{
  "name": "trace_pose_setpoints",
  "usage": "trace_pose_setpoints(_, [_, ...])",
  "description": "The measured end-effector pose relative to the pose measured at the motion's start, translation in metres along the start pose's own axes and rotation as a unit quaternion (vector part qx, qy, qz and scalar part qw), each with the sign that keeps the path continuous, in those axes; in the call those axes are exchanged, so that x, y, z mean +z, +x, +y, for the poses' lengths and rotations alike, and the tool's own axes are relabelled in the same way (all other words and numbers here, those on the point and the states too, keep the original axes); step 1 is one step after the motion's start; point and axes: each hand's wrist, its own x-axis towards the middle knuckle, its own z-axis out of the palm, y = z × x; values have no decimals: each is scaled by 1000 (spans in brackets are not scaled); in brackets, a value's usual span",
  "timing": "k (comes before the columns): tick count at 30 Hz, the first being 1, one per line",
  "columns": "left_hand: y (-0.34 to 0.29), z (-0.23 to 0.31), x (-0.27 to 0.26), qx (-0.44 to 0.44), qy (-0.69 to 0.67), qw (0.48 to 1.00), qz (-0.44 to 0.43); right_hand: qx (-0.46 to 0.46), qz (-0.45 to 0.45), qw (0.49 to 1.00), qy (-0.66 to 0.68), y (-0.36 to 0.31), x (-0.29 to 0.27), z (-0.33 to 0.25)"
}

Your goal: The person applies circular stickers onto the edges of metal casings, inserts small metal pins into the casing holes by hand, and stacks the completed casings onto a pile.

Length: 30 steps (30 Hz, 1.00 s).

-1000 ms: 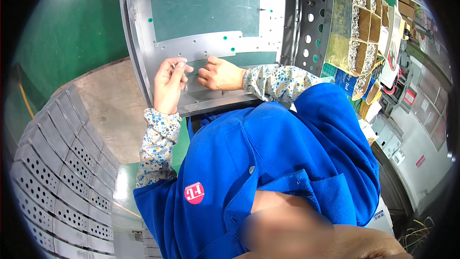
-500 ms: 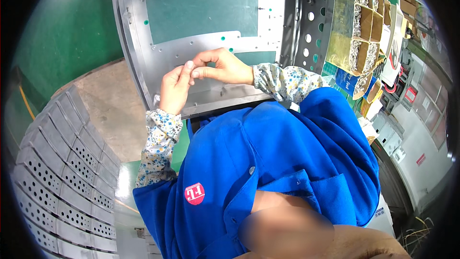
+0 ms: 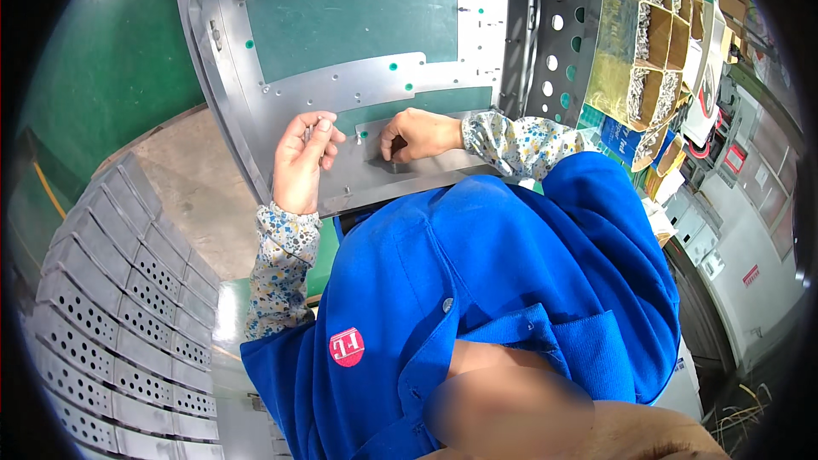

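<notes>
A grey sheet-metal housing (image 3: 294,95) with raised edges lies in front of me, its flat panel pierced by large cut-outs and several small holes. Over the near left part of it, my left hand (image 3: 300,166) is raised with thumb and fingers pinched together. Something small may sit between them, but I cannot make it out. To its right, my right hand (image 3: 423,135) reaches down to the panel close to the near edge, fingers curled and closed. Its fingertips are mostly hidden, as is anything in them. Between the hands, a small pale fastener (image 3: 359,139) shows on the panel.
At the right stands a divided cardboard box (image 3: 679,38) of small metal fasteners. Stacked grey perforated metal panels (image 3: 128,307) fill the lower left. The housing's right wall (image 3: 558,60) has a row of round holes. Green floor (image 3: 111,51) lies at the left.
My hands were together, fingers touching; now they are apart. The right hand has moved right and down to the panel near the housing's near edge, while the left has shifted slightly left.
</notes>
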Motion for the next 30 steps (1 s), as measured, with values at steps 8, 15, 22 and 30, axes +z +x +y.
trace_pose_setpoints(8, [1, 2, 2, -2, -37, 999, 22, -13, 5, 1000, 24, 1, 2, 4])
trace_pose_setpoints(15, [1, -6, -8, -24, 34, 999, 25, -127, 200, 971, 7, 15, -3, -38])
trace_pose_setpoints(22, [-14, 11, -2, 27, -72, 989, 123, -77, 221, 932, 276, 32, -6, -58])
trace_pose_setpoints(30, [-31, 12, -11, 50, -8, 998, 44, -177, 24, 982, 54, 44, 38, -36])
